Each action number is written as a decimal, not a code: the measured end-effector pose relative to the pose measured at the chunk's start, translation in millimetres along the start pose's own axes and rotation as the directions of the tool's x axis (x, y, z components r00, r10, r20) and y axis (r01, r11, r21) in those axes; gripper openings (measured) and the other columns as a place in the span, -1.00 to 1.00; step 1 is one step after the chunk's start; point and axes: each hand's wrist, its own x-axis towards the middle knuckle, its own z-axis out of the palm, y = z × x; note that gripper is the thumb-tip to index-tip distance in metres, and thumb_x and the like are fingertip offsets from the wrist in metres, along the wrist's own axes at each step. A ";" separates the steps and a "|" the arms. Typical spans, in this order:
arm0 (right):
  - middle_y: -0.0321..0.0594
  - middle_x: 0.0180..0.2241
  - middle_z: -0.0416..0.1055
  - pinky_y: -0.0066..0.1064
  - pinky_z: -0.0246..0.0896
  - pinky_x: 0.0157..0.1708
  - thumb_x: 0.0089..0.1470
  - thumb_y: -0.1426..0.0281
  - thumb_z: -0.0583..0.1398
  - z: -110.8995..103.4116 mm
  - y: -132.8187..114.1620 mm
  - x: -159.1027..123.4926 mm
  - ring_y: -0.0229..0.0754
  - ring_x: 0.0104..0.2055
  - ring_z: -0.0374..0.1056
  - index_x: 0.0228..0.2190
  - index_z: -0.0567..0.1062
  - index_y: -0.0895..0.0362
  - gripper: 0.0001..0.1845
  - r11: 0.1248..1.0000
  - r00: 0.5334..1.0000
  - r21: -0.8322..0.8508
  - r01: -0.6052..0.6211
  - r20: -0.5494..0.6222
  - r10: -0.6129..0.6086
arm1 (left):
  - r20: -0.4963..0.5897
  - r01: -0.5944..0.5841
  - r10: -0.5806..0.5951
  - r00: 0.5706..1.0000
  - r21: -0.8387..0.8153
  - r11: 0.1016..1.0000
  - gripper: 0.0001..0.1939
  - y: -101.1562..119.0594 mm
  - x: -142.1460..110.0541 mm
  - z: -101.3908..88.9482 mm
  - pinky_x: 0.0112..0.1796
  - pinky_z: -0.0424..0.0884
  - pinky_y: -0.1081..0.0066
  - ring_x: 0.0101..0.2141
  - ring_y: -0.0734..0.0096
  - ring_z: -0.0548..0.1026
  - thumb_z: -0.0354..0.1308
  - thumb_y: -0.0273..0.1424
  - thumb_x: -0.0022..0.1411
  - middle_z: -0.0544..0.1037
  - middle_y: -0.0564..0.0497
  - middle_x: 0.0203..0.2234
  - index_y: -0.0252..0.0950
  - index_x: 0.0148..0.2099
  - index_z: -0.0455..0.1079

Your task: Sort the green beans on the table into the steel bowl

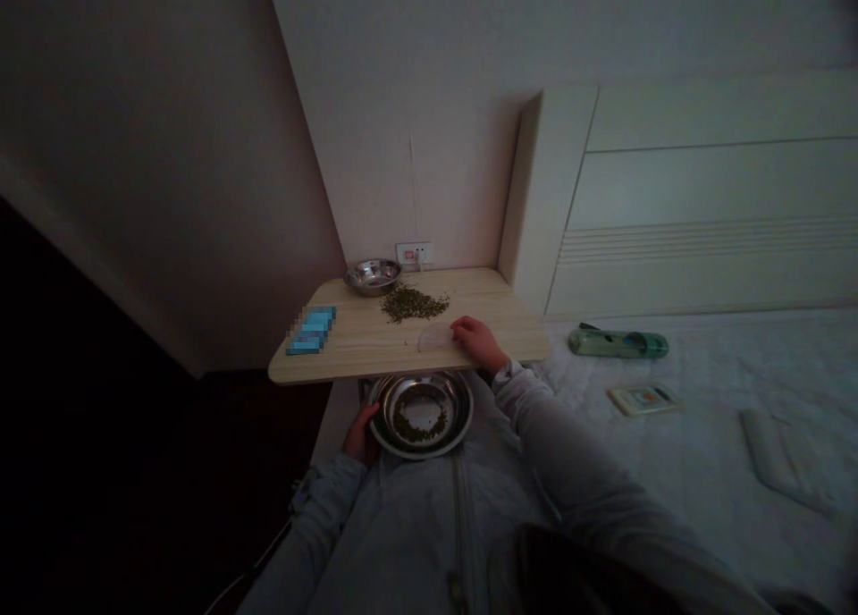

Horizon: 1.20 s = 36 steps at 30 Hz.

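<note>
My left hand (360, 434) grips the left rim of a large steel basin (459, 429) on my lap, just below the table edge. Small green bits, like beans or dried leaves, lie in a ring inside it. Over the table, my right hand (475, 340) pinches a thin, clear, rounded piece of plastic (435, 336), which is low over or touching the wooden top. Beyond it spreads a loose heap of the same green bits (412, 303); their exact kind is too small to tell. A smaller steel bowl (374, 277) stands at the heap's back left.
The small wooden table (362, 356) backs against the wall below a power socket (414, 253). A pixelated blue object (312, 331) lies at its left. On the white bed (576, 436) at right are a green bottle (618, 341), a flat pack (644, 400) and a pale bundle (781, 459).
</note>
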 end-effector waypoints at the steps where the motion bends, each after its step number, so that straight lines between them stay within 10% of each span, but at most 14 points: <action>1: -0.34 -0.64 0.31 -0.53 0.07 -0.49 -0.19 0.40 0.01 -0.4 -1.2 -0.6 -0.37 -0.56 0.20 -0.54 0.35 0.17 -0.85 1.000 1.000 0.011 -0.001 -0.001 0.001 | -0.001 0.005 -0.005 1.000 0.003 1.000 -0.87 0.3 -0.4 0.3 -0.33 0.33 0.37 -0.37 0.26 0.45 0.02 -0.50 -0.12 0.51 0.00 -0.67 -0.32 -0.55 0.39; 36: -0.34 -0.66 0.28 -0.53 0.03 -0.51 -0.21 0.37 0.02 -1.3 -4.4 -2.9 -0.38 -0.58 0.16 -0.59 0.34 0.18 -0.85 1.000 1.000 -0.012 -0.010 0.029 0.011 | 0.041 -0.069 0.070 0.997 -0.011 0.998 -0.90 -1.4 4.6 -3.8 -0.31 0.31 0.39 -0.37 0.28 0.45 0.06 -0.50 -0.17 0.51 0.02 -0.64 -0.30 -0.52 0.39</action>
